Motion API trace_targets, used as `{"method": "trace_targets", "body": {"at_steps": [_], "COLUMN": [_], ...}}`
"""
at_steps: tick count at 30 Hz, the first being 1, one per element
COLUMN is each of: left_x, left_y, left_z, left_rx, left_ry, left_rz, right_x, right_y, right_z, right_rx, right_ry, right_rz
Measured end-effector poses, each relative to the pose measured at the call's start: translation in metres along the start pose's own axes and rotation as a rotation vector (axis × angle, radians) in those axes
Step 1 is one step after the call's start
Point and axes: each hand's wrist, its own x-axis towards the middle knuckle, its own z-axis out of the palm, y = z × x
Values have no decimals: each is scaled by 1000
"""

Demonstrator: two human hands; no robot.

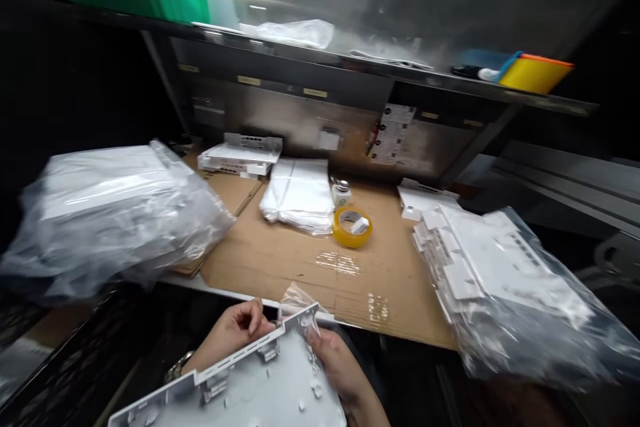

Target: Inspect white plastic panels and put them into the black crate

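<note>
Both hands, left point(235, 332) and right point(336, 363), closed on panel point(250, 390) at 12 o'clock edge; light, stiff, clips fragile.

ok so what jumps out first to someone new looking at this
The yellow tape roll on the cardboard sheet at the middle of the bench. Big clear bags of white plastic parts sit at both sides, left bag and right bag. At the bottom edge, the left hand and right hand hold a white plastic panel.

Yellow tape roll point(352, 227), white panel point(260, 390) (brown cardboard point(280, 260)).
</note>
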Motion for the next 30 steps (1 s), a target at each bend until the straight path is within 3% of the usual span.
{"method": "trace_targets", "body": {"at_steps": [7, 11, 15, 20, 25, 30], "left_x": [-85, -121, -132, -121, -112, -106], "left_y": [14, 25, 27, 25, 25, 13], "left_z": [-87, -118, -125, -131, -126, -115], "left_rx": [146, 439, 663, 748, 715, 771], "left_ry": [461, 550, 483, 561, 390, 364], "left_rz": [103, 96, 27, 21, -3, -150], "right_x": [41, 49, 57, 60, 55, 50], "right_y": [25, 24, 24, 28, 29, 30], "right_z": [46, 65, 78, 70, 54, 50], "right_rx": [-98, -151, -187, -206, -161, -156], "right_ry": [-171, -207, -258, -174, -130, -165], "right_rz": [172, 192, 217, 252, 263, 258]}}
